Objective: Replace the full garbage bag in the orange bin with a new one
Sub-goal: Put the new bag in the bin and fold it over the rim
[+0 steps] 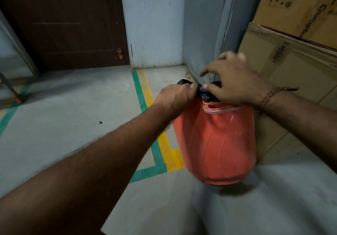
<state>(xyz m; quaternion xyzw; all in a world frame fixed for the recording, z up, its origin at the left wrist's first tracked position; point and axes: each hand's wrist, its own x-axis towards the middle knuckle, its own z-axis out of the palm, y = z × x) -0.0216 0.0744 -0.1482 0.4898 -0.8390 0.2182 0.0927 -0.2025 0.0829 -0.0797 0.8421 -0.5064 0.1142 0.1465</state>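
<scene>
An orange bin (217, 143), its rim a paler pinkish orange, stood on a grey concrete floor (63, 118) marked with parallel stripes of green tape (140, 96) and yellow tape (165, 143) that turned a corner beside it. A black garbage bag (203, 93) showed at the bin's mouth. A dark brown panelled door (63, 21) carried a small red-and-white fitting (120, 54) near its lower edge, next to a pale blue-white wall (155, 24) and a grey panel (204, 33). Tan cardboard boxes (295, 33) bore dark printed lettering and symbols. A reddish-brown braided wristband (268, 98) circled the right wrist.
</scene>
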